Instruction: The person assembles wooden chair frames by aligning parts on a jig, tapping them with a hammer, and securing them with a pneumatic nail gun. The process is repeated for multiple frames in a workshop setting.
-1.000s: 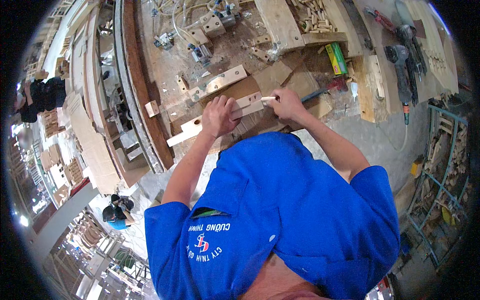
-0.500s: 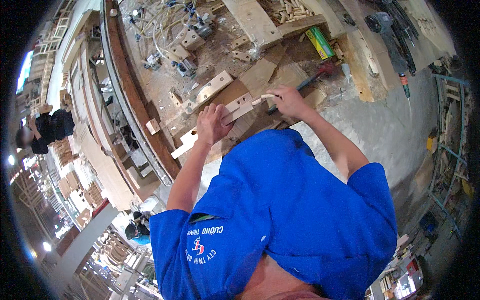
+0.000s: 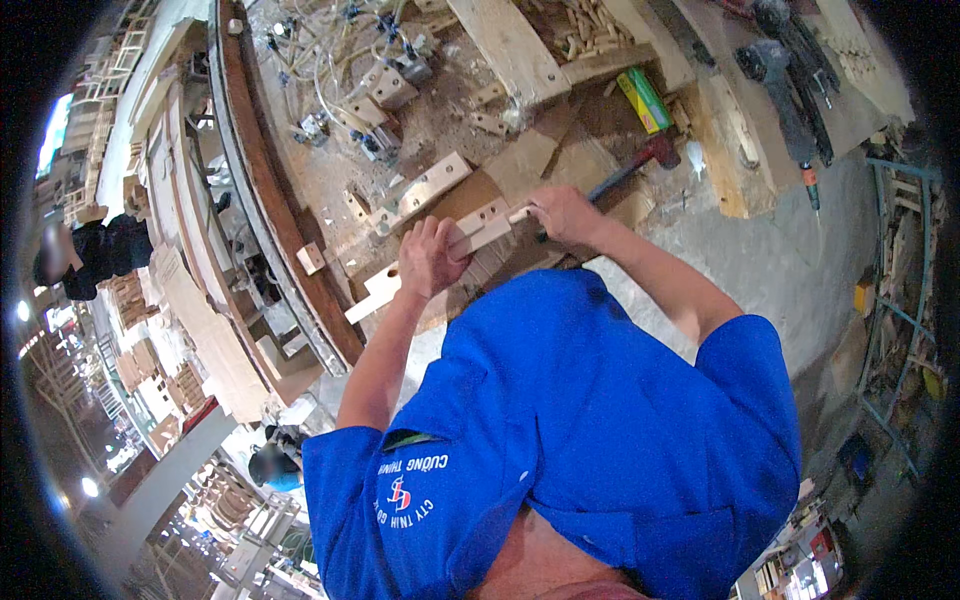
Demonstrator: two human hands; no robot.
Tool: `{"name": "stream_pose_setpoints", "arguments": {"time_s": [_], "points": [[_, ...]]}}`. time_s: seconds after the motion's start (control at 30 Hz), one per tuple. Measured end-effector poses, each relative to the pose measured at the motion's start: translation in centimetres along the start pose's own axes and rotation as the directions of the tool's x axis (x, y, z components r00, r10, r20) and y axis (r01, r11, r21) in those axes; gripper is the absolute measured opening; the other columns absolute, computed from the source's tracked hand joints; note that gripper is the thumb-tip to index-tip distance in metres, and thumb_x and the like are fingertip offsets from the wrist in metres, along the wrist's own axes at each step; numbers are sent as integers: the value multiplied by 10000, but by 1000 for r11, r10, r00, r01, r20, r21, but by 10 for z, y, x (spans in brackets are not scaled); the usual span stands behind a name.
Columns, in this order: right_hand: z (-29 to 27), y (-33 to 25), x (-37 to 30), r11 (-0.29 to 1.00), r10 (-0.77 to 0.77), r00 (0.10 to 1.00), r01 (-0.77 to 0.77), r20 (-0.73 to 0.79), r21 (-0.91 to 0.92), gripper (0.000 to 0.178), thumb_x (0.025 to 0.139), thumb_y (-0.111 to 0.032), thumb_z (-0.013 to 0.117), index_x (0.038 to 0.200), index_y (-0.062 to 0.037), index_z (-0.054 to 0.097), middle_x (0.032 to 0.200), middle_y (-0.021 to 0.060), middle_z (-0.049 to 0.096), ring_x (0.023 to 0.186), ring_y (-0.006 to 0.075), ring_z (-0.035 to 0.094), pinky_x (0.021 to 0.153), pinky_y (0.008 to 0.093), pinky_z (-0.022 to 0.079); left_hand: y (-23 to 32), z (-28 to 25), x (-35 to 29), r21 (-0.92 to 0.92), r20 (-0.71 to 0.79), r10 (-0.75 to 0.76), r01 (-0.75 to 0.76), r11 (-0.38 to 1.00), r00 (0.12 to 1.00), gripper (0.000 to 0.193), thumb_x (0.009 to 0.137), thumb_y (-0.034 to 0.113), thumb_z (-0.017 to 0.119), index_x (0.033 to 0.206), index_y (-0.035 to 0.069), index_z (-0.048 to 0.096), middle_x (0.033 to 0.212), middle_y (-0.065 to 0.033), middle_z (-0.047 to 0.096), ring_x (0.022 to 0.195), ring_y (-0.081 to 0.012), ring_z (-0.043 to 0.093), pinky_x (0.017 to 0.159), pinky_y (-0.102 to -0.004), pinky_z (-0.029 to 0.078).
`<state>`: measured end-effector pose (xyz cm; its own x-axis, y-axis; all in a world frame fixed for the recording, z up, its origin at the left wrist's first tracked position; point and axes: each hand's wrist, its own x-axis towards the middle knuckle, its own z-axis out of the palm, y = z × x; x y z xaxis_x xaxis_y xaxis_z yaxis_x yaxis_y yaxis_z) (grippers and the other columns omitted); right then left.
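A cluttered wooden workbench (image 3: 318,188) fills the upper middle of the frame; a hammer (image 3: 616,178) lies right of centre, its handle toward the right hand (image 3: 565,215), probably within easy reach. Just above centre, the left hand (image 3: 430,258) has its fingers clamped over a pale wooden bar (image 3: 485,229), seemingly to steady it, while the right fingers pinch a small peg (image 3: 519,213) at the bar's right end, apparently keeping its inner end clear; I cannot tell whether peg and bar touch
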<state>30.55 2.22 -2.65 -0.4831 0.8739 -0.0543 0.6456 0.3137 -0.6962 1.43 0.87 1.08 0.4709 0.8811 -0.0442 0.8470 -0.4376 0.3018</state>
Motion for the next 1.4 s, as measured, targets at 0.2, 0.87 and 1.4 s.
{"name": "stream_pose_setpoints", "arguments": {"time_s": [0.2,0.87,1.4], "points": [[5,-2,-3,991,129,988,-131,83,20,245,1001,-236,515,1003,-28,645,861,220,671,857,429,672,744,533,518,-10,4,-9,42,-56,56,-53,998,997,566,667,253,795,1179,107,600,1031,-131,576,998,-352,592,814,-463,493],[-53,28,-42,45,936,342,114,-81,993,192,836,-169,695,793,-38,561,685,79,570,519,207,567,488,308,512,-34,-24,-52,64,-15,98,-97,993,995,660,663,383,858,1168,60,583,1067,-143,593,1039,-335,617,847,-454,539],[17,-143,-144,274,847,506,-151,-164,950,263,1078,-387,546,985,-141,538,738,-18,547,436,51,426,359,239,333,-45,7,-51,1,42,133,-133,991,990,592,749,447,828,1116,68,559,1064,-145,604,1014,-351,631,856,-479,525]]}}
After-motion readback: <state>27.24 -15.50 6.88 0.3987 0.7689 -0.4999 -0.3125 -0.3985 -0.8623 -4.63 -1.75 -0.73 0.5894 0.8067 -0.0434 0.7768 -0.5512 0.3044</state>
